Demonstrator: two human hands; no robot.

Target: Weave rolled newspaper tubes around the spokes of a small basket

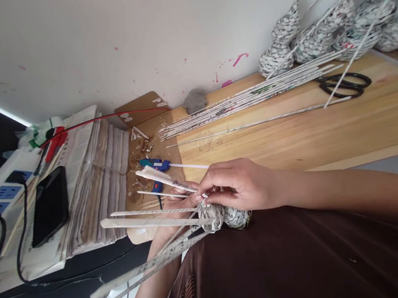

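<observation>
A small woven piece of rolled newspaper, with a rounded end, sits just above my lap in front of the dark brown clothing. Several long paper strips stick out of it to the left. My right hand is closed, thumb and fingertips pinching a paper strip at the piece's upper edge. My left hand holds the piece from behind, partly covered by the strips. A blue glue gun lies on the board just beyond my hands.
Rolled paper sticks and black-handled scissors lie on the wooden table. Gourd-shaped woven pieces stand at the back right. Left are stacked newspapers, a black phone, red-handled pliers and a corded power strip.
</observation>
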